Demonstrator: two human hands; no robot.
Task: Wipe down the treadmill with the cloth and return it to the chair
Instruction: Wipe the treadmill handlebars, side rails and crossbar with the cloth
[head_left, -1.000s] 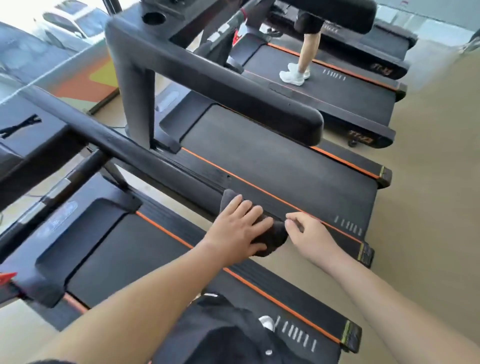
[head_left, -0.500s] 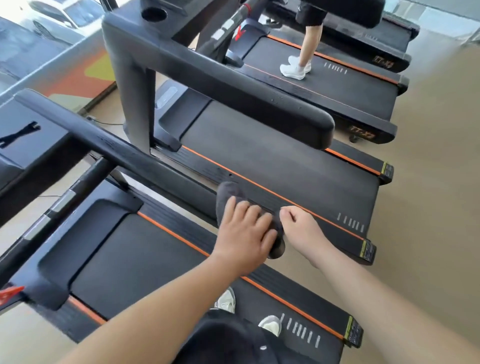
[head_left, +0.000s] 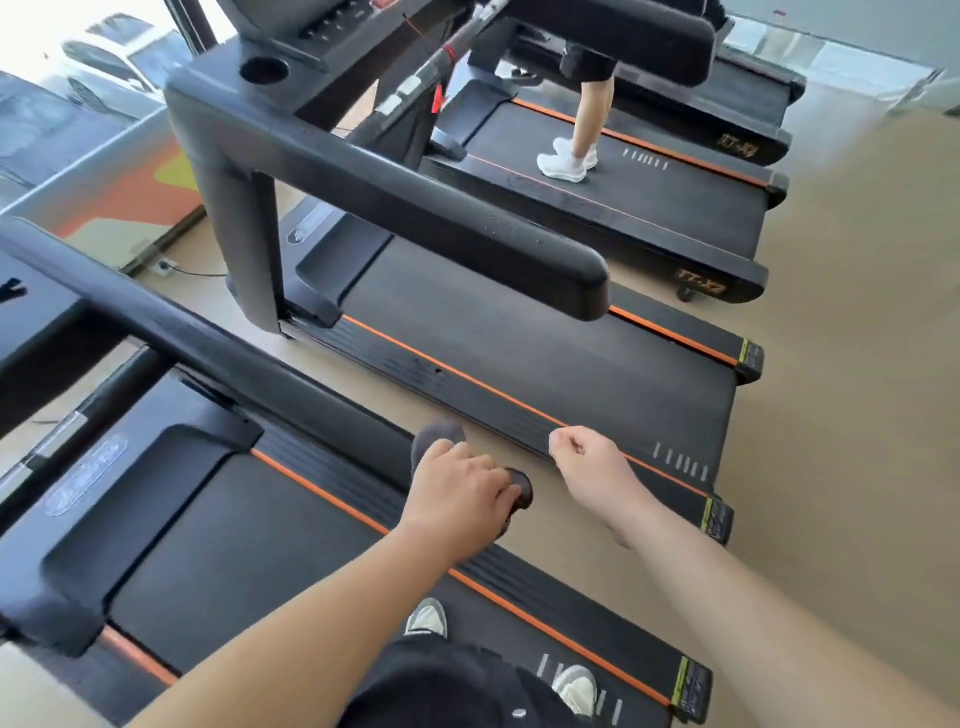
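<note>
Your left hand (head_left: 457, 493) grips the soft dark cloth (head_left: 436, 435), half hidden, on the smooth black treadmill rail (head_left: 234, 353); your right hand (head_left: 587, 462) hangs loosely curled, empty.

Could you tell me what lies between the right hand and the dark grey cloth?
Nothing: the head view shows only bare beige floor between the dark grey cloth and the right hand.
</note>
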